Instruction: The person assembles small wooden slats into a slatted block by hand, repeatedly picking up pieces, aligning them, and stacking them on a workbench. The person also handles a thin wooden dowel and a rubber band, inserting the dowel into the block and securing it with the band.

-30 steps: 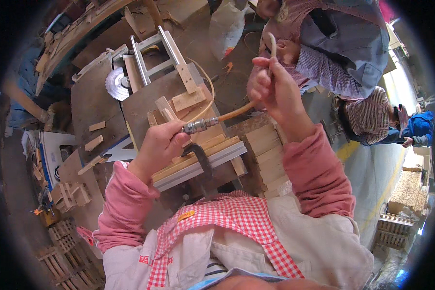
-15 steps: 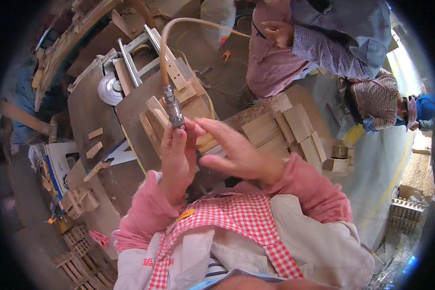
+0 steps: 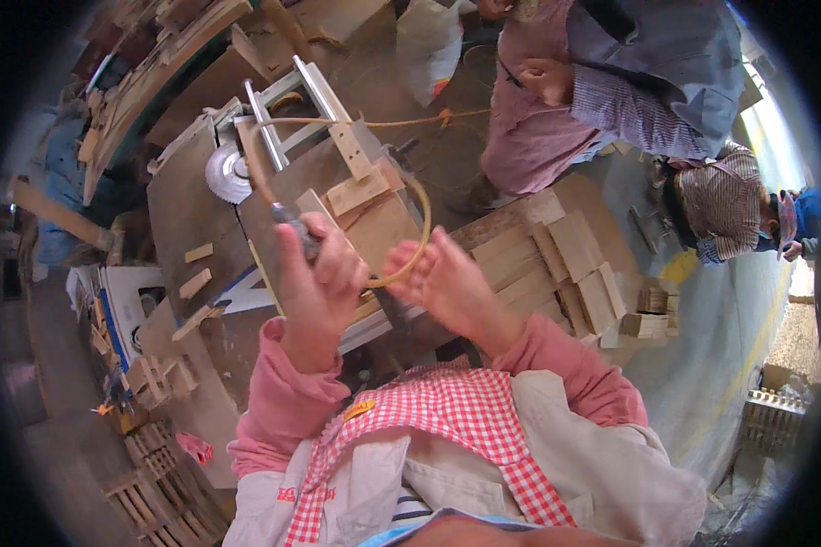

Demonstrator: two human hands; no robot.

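Observation:
My left hand (image 3: pixel 324 287) is closed around a metal hose coupling (image 3: pixel 298 230), thumb along its left side. From the coupling's far end an orange-brown air hose (image 3: pixel 257 169) runs up and then away to the right. My right hand (image 3: pixel 452 287) is turned up with its fingers apart, to the right of the left hand. A yellowish hose (image 3: pixel 425 205) curves down past the right fingers toward the left hand, crossing between thumb and fingers; the hand does not visibly grip it. Where that hose ends is hidden by the left hand.
Beyond my hands a toothed circular saw blade (image 3: pixel 228 175) stands at a brown work table (image 3: pixel 187 205), next to a metal rail frame (image 3: pixel 315 91). Wooden blocks (image 3: pixel 575 246) are stacked at the right. A co-worker in a pink apron (image 3: pixel 538 137) stands at the far right.
My left hand has closed around the coupling, which now tilts left. The orange-brown hose has dropped from its high arch. My right hand has moved away from the left and turned up.

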